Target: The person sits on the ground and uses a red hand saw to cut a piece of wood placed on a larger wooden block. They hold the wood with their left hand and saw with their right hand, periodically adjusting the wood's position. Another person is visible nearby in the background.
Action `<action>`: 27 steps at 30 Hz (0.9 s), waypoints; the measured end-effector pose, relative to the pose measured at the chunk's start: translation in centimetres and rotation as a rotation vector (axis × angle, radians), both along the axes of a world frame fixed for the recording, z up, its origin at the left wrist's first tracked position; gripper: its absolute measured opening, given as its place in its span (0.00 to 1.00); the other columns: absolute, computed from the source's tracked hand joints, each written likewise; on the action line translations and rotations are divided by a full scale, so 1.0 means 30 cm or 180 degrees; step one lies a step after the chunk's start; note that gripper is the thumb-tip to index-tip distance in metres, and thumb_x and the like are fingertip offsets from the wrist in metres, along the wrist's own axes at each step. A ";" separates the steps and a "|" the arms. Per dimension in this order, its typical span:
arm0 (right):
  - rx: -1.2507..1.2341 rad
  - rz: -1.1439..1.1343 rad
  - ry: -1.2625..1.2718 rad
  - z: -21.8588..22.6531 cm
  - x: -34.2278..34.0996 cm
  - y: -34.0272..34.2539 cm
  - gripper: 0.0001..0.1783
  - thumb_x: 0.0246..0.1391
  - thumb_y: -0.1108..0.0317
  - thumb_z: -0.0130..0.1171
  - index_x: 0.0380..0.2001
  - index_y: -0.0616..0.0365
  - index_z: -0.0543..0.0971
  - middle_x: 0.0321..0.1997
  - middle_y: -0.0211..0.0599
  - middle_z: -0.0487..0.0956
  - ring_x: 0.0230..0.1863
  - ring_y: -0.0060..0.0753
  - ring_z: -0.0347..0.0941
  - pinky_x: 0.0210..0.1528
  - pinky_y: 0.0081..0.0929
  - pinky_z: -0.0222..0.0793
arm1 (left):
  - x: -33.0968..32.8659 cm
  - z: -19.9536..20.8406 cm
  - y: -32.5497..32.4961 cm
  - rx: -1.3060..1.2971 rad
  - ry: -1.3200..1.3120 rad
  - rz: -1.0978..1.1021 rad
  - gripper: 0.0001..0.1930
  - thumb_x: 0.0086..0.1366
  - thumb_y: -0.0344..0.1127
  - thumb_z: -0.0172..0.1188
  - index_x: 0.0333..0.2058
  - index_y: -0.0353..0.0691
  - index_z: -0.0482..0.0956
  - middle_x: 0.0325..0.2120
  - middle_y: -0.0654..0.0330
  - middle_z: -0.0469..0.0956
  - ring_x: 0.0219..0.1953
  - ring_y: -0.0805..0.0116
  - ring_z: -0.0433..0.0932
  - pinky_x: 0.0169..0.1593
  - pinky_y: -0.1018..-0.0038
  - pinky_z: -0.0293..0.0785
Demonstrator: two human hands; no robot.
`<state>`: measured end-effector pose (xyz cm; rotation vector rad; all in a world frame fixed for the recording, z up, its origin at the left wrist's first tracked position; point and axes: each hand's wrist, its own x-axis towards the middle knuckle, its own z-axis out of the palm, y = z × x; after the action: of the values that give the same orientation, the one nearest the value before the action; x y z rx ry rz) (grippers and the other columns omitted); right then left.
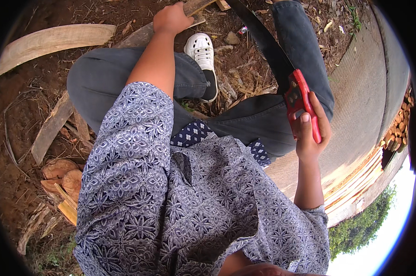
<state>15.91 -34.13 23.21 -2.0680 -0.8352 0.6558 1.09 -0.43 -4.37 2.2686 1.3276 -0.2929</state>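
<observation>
My right hand (311, 131) is wrapped round the red handle of a handsaw (266, 43). Its dark blade slants up and left past my bent knee, with the far end beside a narrow wooden plank (196, 6) at the top edge. My left hand (171, 19) is closed on that plank, arm stretched forward; its fingertips are partly hidden. Another weathered board (141, 36) lies beneath the left forearm. Whether the blade touches the wood cannot be made out, as that spot is at the picture's edge.
A pale curved plank (56, 40) lies at the far left. Cut log rounds (63, 177) and loose boards (53, 126) are on the soil at left. My white shoe (201, 49) stands between the legs. To the right are a large ribbed sheet (355, 87) and stacked firewood (400, 122).
</observation>
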 end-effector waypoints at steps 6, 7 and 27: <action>0.0232 -0.0160 0.0453 -0.131 -0.001 0.237 0.23 0.66 0.66 0.64 0.61 0.65 0.78 0.50 0.38 0.84 0.45 0.20 0.79 0.51 0.19 0.74 | -0.015 -0.032 0.001 0.0103 -0.0120 -0.0007 0.33 0.54 0.56 0.69 0.58 0.51 0.79 0.47 0.49 0.85 0.51 0.48 0.84 0.54 0.54 0.81; 0.0317 -0.0114 0.0462 -0.150 0.000 0.255 0.23 0.66 0.67 0.64 0.61 0.65 0.78 0.48 0.36 0.84 0.43 0.18 0.78 0.49 0.17 0.74 | -0.016 -0.028 -0.002 0.0135 -0.0128 0.0007 0.34 0.54 0.56 0.69 0.59 0.51 0.79 0.48 0.49 0.85 0.51 0.49 0.84 0.54 0.54 0.81; 0.0435 0.0208 0.0342 -0.187 0.024 0.295 0.20 0.65 0.71 0.64 0.59 0.63 0.80 0.43 0.31 0.84 0.39 0.13 0.76 0.44 0.14 0.72 | -0.015 -0.003 0.003 0.0094 -0.0043 0.0001 0.32 0.55 0.56 0.69 0.56 0.48 0.80 0.48 0.48 0.85 0.51 0.48 0.84 0.54 0.54 0.80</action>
<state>16.63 -25.29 17.59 -1.8731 -0.8645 0.7185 0.62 -0.34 -4.46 2.2907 1.3338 -0.2589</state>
